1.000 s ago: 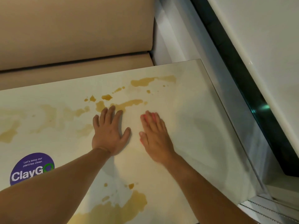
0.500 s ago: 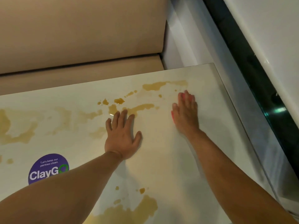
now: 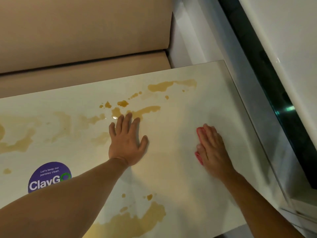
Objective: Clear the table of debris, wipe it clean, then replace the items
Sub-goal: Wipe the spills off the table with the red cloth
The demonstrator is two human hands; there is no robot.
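While the right hand (image 3: 211, 148) presses a pink cloth (image 3: 199, 156) flat on the table (image 3: 180, 177), the nearest brown spill (image 3: 144, 110) lies toward ten o'clock. The left hand (image 3: 127, 143), flat and holding nothing, rests nearer that spill.

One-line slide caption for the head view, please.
Right hand presses a red cloth flat on the table; left hand rests flat beside brown spills.

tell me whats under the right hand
A pink cloth shows only as edges past the fingers and thumb side of the right hand, pressed flat on the table. The rest is covered.
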